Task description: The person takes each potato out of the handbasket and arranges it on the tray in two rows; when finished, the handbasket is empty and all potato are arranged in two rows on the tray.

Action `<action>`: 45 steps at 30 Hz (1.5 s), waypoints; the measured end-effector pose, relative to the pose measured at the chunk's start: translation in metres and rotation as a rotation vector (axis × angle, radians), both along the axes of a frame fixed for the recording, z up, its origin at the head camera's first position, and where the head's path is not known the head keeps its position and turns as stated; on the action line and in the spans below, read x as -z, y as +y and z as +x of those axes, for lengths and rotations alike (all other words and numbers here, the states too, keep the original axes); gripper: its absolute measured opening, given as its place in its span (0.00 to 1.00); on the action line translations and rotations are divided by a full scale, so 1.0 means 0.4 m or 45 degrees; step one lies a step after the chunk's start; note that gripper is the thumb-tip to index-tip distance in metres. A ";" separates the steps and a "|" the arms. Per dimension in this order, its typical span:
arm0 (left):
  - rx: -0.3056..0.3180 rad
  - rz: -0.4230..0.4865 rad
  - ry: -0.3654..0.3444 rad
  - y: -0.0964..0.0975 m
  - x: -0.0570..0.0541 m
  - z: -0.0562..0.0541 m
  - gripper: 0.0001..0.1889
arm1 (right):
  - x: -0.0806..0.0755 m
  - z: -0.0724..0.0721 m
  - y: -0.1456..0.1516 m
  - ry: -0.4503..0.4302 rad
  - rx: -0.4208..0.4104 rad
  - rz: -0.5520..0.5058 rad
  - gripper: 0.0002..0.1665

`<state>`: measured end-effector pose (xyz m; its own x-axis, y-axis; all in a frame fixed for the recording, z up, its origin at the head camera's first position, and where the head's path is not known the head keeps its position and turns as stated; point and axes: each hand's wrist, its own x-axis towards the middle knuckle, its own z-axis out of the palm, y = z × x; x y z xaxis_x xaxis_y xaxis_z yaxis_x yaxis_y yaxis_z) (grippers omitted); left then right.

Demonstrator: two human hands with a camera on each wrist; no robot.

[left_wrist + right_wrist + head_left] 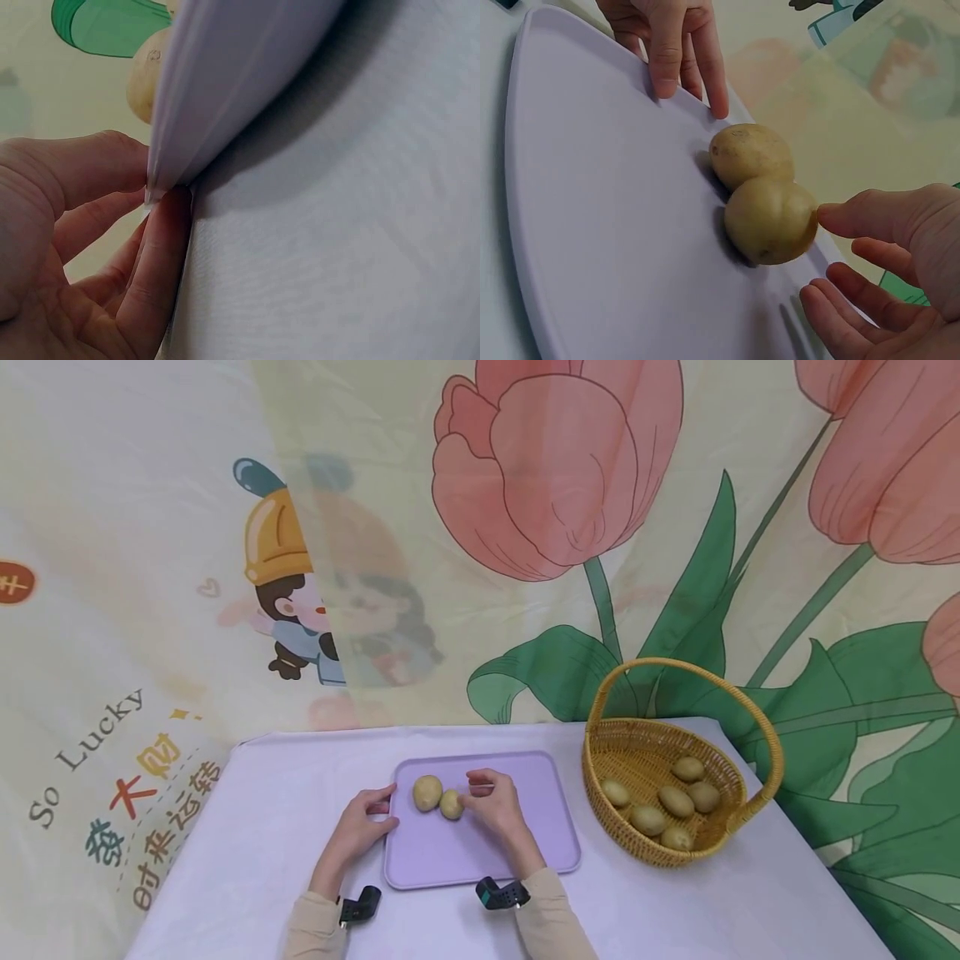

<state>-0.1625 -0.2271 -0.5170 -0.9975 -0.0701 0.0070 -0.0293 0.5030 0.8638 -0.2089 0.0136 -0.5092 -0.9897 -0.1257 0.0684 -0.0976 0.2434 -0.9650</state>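
Note:
Two potatoes lie side by side on a lilac tray (487,852): a larger potato (427,793) on the left and a smaller potato (452,805) against it. At the tray's left edge, my left hand (362,824) pinches the rim; the left wrist view has the thumb (112,161) on the rim and a finger (157,262) at its underside. My right hand (495,806) is over the tray beside the smaller potato. In the right wrist view its thumb tip (840,217) is right at that potato's side, with the other fingers spread away from it.
A wicker basket (637,852) with a tall handle stands right of the tray, several potatoes (677,802) inside. A white cloth (247,827) covers the table. Behind hangs a printed curtain (390,460) with tulips and a cartoon figure.

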 end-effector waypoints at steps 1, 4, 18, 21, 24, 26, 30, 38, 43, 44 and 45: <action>-0.001 0.000 0.000 0.000 -0.001 0.000 0.30 | -0.002 -0.001 0.003 0.003 0.002 0.002 0.25; -0.002 -0.006 0.002 -0.001 -0.004 -0.001 0.30 | -0.011 -0.003 0.011 0.014 0.009 -0.006 0.25; 0.014 0.011 -0.012 0.002 -0.005 0.006 0.30 | -0.004 0.004 0.003 -0.034 -0.140 0.032 0.27; 0.011 0.006 -0.012 0.002 -0.003 0.005 0.30 | -0.002 0.007 -0.003 -0.016 -0.133 0.039 0.23; 0.005 0.002 -0.016 0.001 0.000 0.003 0.30 | 0.002 0.005 -0.008 0.020 -0.094 0.033 0.19; 0.010 -0.001 -0.005 0.000 0.002 0.002 0.30 | 0.005 0.003 -0.009 0.036 -0.067 0.028 0.18; -0.003 -0.010 -0.014 -0.002 0.009 -0.002 0.30 | 0.006 -0.001 -0.009 0.027 -0.075 0.017 0.19; -0.008 -0.017 -0.021 -0.002 0.008 -0.002 0.30 | 0.012 -0.003 -0.005 -0.047 -0.164 0.044 0.19; -0.016 -0.014 -0.021 0.000 0.008 -0.002 0.30 | 0.015 -0.004 -0.006 -0.022 -0.134 0.022 0.19; -0.017 -0.011 -0.020 0.001 0.007 -0.002 0.30 | 0.015 -0.004 -0.006 -0.016 -0.118 0.003 0.19; -0.016 -0.010 -0.015 0.001 0.006 -0.002 0.30 | 0.016 -0.005 -0.006 -0.008 -0.102 -0.019 0.19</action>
<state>-0.1633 -0.2266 -0.5194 -0.9966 -0.0823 -0.0038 -0.0453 0.5092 0.8594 -0.2109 0.0111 -0.5157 -0.9770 -0.2034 0.0647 -0.1101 0.2206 -0.9691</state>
